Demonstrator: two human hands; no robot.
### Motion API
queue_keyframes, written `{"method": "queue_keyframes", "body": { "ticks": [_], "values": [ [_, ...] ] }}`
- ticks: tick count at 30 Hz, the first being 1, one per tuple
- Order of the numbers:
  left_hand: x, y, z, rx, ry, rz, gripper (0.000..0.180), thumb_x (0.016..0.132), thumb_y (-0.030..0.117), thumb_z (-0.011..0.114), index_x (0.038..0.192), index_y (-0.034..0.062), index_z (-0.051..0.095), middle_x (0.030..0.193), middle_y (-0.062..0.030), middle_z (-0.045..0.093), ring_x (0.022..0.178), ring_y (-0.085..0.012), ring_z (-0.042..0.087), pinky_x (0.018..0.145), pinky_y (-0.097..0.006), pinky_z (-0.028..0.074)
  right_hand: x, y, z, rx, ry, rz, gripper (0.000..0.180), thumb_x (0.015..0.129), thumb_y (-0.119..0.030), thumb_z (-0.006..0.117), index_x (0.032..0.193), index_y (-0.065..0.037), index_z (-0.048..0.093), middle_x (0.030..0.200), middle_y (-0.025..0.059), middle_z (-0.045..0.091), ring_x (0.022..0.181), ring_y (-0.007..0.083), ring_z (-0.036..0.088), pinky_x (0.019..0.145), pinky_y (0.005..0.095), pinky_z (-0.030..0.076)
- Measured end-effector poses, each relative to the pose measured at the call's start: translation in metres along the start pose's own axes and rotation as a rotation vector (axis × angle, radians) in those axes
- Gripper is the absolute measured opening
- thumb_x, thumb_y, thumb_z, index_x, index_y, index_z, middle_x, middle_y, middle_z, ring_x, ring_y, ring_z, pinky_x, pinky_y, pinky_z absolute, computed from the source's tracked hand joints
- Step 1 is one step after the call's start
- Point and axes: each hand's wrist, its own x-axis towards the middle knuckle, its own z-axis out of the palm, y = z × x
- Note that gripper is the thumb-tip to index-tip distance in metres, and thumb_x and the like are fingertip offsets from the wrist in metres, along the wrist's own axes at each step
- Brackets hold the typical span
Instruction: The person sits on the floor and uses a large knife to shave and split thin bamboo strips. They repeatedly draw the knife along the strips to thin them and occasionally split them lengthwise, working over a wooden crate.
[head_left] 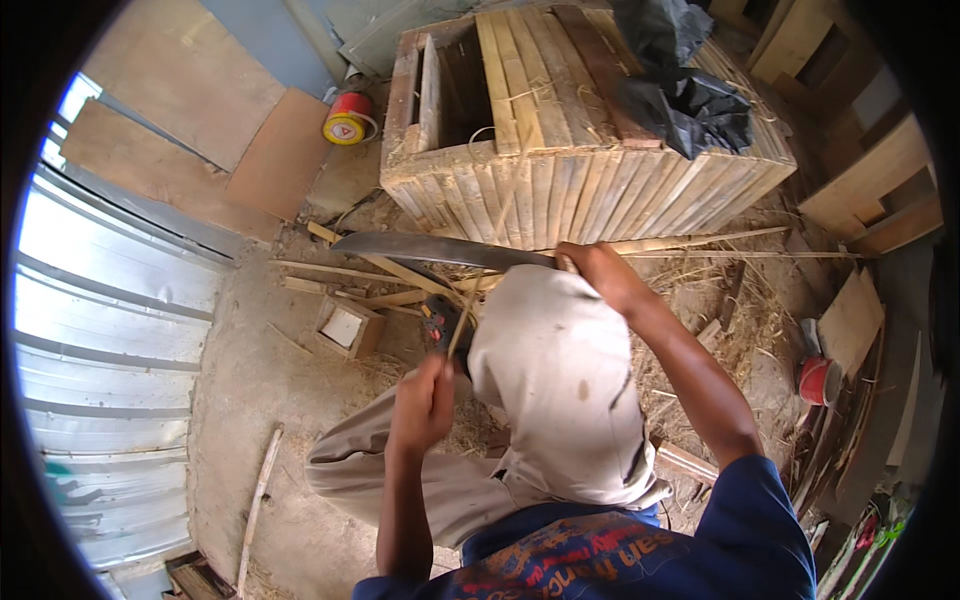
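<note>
Blue shirt (600,558) and pale trousers (550,390) occupy the foreground of the head view, the raised knee standing between the two hands. Right hand (595,270), beyond the knee: fingers closed around the grip of a long, dark machete (440,249), whose blade reaches leftward from this hand, past the knee. Left hand (422,402), nearer the body: curled tightly on the lower end of a thin wooden strip (462,325), which rises from the fist toward the blade; whether strip and blade touch cannot be told. Ahead of both hands stands a slatted wooden crate (600,195); left of the left hand, a small wooden box (348,328) rests on the floor (250,380). Judged by appearance, the machete is stiff and fairly heavy, best held by its grip alone; the strip is light, springy and splinter-prone, best gripped low, well clear of the edge.
</note>
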Motion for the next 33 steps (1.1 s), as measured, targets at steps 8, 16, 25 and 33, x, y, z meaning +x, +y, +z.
{"method": "queue_keyframes", "body": {
  "ticks": [8, 16, 25, 33],
  "values": [
    [-0.138, -0.028, -0.039, -0.418, 0.038, -0.466, 0.026, 0.106, 0.018, 0.050, 0.089, 0.0032, 0.062, 0.065, 0.0074, 0.045, 0.058, -0.0027, 0.041, 0.052, -0.022, 0.031, -0.017, 0.049, 0.015, 0.335, 0.225, 0.062, 0.020, 0.083, -0.015, 0.069, 0.096, 0.000, 0.065, 0.083, 0.0215, 0.069, 0.075, 0.0282, 0.069, 0.071, 0.0403, 0.051],
    [0.001, -0.038, 0.014, -0.732, 0.127, -0.389, 0.031, 0.107, 0.030, 0.050, 0.089, 0.0073, 0.059, 0.065, 0.0056, 0.045, 0.055, -0.0047, 0.037, 0.051, -0.023, 0.028, 0.028, 0.005, -0.002, -0.043, -0.032, -0.103, 0.014, 0.083, -0.018, 0.061, 0.086, -0.004, 0.060, 0.073, 0.0195, 0.064, 0.071, 0.0407, 0.064, 0.066, 0.0439, 0.049],
    [0.057, 0.013, 0.026, -0.282, 0.297, -0.038, 0.031, 0.103, 0.021, 0.049, 0.086, -0.0043, 0.057, 0.069, -0.0254, 0.055, 0.062, -0.0395, 0.056, 0.060, -0.043, 0.043, 0.031, -0.035, -0.007, -0.191, -0.025, -0.277, 0.019, 0.081, -0.007, 0.063, 0.099, -0.002, 0.062, 0.083, 0.0224, 0.068, 0.084, 0.0428, 0.067, 0.073, 0.0468, 0.051],
    [-0.099, -0.006, -0.002, -0.120, 0.066, -0.242, 0.027, 0.102, 0.016, 0.054, 0.081, -0.0005, 0.056, 0.062, -0.0226, 0.049, 0.054, -0.0425, 0.049, 0.052, -0.044, 0.041, -0.006, 0.011, 0.013, 0.129, 0.080, 0.036, 0.020, 0.084, -0.014, 0.068, 0.099, -0.001, 0.063, 0.078, 0.0165, 0.067, 0.069, 0.0207, 0.065, 0.067, 0.0386, 0.051]
  ]
}}
